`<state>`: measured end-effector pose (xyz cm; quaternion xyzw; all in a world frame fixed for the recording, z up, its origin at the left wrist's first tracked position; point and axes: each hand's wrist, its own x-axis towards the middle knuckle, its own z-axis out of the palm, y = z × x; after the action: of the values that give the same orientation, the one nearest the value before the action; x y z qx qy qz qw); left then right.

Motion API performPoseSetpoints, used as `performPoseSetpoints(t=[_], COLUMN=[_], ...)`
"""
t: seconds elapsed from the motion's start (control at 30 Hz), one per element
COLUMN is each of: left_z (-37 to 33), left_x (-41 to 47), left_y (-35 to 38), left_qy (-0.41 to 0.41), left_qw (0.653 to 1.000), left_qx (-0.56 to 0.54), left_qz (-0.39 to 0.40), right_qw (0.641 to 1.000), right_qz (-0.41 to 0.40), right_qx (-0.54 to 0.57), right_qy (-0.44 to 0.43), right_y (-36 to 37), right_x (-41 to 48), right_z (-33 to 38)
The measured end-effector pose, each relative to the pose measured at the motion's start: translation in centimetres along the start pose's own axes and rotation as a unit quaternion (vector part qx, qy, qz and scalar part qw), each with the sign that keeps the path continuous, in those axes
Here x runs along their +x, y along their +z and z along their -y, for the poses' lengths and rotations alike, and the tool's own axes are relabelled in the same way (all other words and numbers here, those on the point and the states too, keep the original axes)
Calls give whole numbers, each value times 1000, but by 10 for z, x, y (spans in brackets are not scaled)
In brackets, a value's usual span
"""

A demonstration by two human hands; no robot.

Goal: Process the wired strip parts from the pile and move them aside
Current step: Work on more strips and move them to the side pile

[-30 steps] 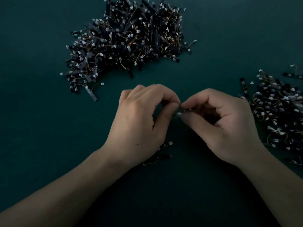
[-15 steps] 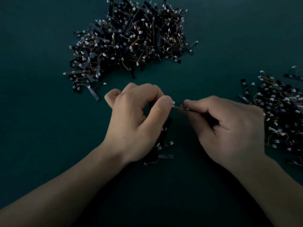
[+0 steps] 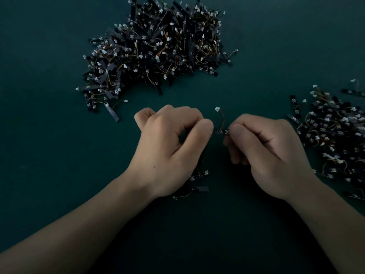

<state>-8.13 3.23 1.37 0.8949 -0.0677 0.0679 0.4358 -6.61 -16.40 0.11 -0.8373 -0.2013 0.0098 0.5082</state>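
Dark teal table surface [image 3: 49, 155], plain, matte, dimly lit, filling the whole view

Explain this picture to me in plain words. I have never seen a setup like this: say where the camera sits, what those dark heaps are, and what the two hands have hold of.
No machine here: a person works with bare hands. The camera is worn on the person's head and looks forward and down, so the arms enter from the bottom edge. The surface is a dark green table. At the top lies a big pile of small black strips with thin wires and white plugs. A second heap lies at the right edge. A few loose strips sit under the left wrist. The left hand and right hand pinch one strip part between them, above the table; its wire curls up to a white plug.
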Motion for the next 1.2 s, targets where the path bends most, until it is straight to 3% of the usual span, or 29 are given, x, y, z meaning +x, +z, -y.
performPoseSetpoints(t=[0.27,0.6,1.2], left_z=[2,-2,0], left_x=[0,0,1], left_y=[4,1,0], left_qy=[20,30,56], left_qw=[999,999,998], left_qx=[35,3,-23], left_qz=[-25,-12,5], right_qw=[1000,999,1000], right_qz=[0,12,14], right_qx=[-16,44,10], right_qy=[-4,-6,-21], right_y=[1,-2,0], right_x=[0,-1,-2], right_z=[1,1,2])
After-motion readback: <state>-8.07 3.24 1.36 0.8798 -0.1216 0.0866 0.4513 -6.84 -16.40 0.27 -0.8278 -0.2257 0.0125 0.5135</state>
